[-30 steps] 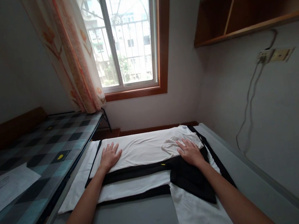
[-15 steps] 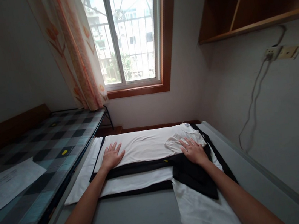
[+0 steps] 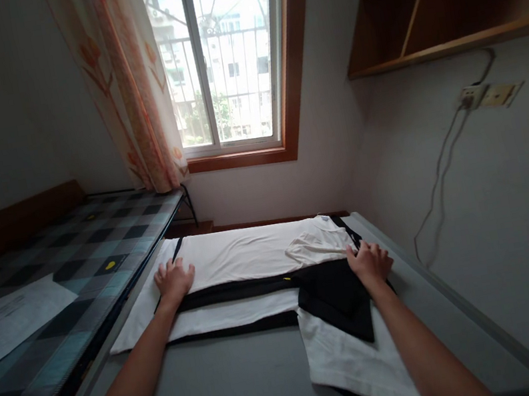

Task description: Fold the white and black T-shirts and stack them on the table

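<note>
Black and white shirts lie stacked in overlapping layers on the grey board, with a white shirt (image 3: 238,253) on top. A black layer (image 3: 333,291) shows below it, and a white sleeve (image 3: 350,346) hangs toward the lower right. My left hand (image 3: 174,282) rests on the left end of the stack, its fingers bent and apart. At the right end, my right hand (image 3: 371,262) has its fingers curled over the edge of the shirts beside the black layer; its fingertips are partly hidden.
The grey board (image 3: 225,387) carries the shirts. To the left is a bed with a checked mattress (image 3: 132,230) and paper sheets (image 3: 20,316). A curtain (image 3: 130,92) hangs by the window. A wooden shelf (image 3: 461,40) and a plugged-in cable (image 3: 438,176) are on the right.
My left hand has slid left to the end of the white shirt. My right hand has moved right, off the white shirt, and its fingers have curled at the edge of the stack.
</note>
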`<state>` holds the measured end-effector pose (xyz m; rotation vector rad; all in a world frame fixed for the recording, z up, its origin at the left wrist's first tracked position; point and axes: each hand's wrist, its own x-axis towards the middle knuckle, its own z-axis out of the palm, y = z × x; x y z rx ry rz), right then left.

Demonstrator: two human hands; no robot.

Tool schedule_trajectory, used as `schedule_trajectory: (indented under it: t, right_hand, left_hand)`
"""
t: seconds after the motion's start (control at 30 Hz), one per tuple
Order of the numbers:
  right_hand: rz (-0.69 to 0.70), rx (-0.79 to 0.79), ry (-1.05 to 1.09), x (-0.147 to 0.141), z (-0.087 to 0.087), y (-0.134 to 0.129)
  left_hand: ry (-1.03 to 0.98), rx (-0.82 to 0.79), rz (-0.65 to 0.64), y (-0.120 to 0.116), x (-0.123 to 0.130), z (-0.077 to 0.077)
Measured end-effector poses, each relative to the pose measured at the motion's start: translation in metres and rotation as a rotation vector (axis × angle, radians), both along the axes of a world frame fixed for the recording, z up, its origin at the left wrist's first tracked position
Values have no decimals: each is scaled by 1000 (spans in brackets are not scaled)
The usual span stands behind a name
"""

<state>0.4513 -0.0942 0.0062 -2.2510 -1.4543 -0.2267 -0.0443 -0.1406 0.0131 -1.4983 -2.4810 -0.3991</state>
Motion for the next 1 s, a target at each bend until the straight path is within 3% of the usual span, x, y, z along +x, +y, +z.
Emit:
schedule_trajectory:
  t: [0.1,0.2,0.5,0.77,1.0]
  right_hand:
    - [-78,-89,35,15,-1,1]
    - [-85,-128,57,22,-2,4]
    - [-35,-172,86,20,1,8]
    - [36,-297,45,15,6,8]
    - [80,-342,-38,17,10,-2]
  left_hand:
    - [42,-39,137,-11,-19,4]
    - [119,-39,149,-20,-31,7]
    - [87,-89,233,-19,-30,10]
    - [-23,-110,152,-20,-24,12]
    - [26,-159,73,-26,-23,14]
